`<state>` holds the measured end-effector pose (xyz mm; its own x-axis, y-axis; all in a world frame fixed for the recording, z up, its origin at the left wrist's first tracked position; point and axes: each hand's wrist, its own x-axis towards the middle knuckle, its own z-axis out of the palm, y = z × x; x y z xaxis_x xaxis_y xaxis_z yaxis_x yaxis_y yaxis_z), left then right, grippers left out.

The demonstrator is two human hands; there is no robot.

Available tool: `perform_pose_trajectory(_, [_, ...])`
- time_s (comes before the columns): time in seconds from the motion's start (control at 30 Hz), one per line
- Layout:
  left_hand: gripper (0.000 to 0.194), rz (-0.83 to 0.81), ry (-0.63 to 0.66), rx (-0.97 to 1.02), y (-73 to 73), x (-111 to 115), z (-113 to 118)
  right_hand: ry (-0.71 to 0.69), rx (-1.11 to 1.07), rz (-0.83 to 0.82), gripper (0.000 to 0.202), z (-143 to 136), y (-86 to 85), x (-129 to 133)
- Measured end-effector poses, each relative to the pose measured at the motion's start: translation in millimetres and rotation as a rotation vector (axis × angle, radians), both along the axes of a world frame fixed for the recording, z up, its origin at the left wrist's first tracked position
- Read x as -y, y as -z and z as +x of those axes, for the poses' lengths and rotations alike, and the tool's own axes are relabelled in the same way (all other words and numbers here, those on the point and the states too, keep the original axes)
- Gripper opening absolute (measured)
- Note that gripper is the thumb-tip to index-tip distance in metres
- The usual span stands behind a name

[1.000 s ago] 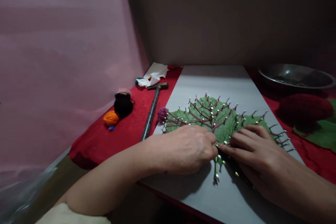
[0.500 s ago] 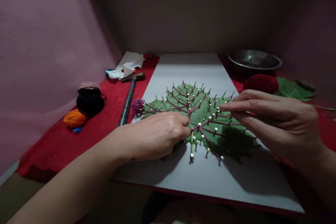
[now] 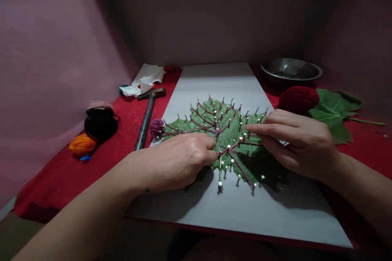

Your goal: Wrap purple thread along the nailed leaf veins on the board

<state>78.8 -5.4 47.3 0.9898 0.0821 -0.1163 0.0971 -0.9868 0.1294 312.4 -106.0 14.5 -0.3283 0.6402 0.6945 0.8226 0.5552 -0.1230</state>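
Purple yarn (image 3: 241,142) runs along the veins of a green leaf (image 3: 234,130), wound round several nails (image 3: 228,147) that stand up through it. The leaf lies on a white board (image 3: 211,81). My left hand (image 3: 186,157) is closed over the leaf's lower left, knuckles up; whatever its fingertips hold is hidden. My right hand (image 3: 297,142) comes in from the right, its fingers pinched at the purple yarn beside the nails of the right lobe. A small ball of purple yarn (image 3: 157,127) rests at the leaf's left tip.
To the left lie a hammer (image 3: 146,118), black yarn (image 3: 101,123), orange yarn (image 3: 82,144) and white paper (image 3: 143,85). On the right are a metal bowl (image 3: 292,69) with nails, dark red yarn (image 3: 298,99) and another leaf (image 3: 333,110). Red cloth (image 3: 58,175) covers the table.
My right hand has shifted left and slightly down across the right lobe, uncovering more of the second leaf. My left hand keeps its place on the leaf. The view has shifted slightly.
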Motion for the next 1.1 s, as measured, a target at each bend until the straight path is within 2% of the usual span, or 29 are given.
perform_pose_trajectory(0.17, [0.023, 0.014, 0.027, 0.026, -0.8, -1, -2, -0.063, 0.005, -0.029, 0.024, -2, -0.1, 0])
perform_pose_trajectory(0.33, [0.023, 0.068, 0.052, 0.107, -1.2, 0, -4, -0.199, 0.036, -0.224, 0.032, -11, -1.4, 2])
perform_pose_trajectory(0.47, [0.020, 0.130, 0.094, 0.123, -1.2, 2, -3, -0.139, 0.147, -0.321, 0.036, -18, 0.1, 4])
perform_pose_trajectory(0.67, [0.022, 0.109, 0.082, 0.092, -1.7, 3, -3, -0.051, 0.240, -0.405, 0.039, -22, 2.4, 5])
perform_pose_trajectory(0.93, [0.025, 0.114, 0.083, 0.144, -0.9, 3, 1, -0.062, 0.264, -0.490, 0.037, -23, 0.4, 3])
perform_pose_trajectory(1.1, [0.030, 0.159, 0.106, 0.224, 4.6, 3, 6, -0.081, 0.263, -0.511, 0.038, -23, 0.6, 2])
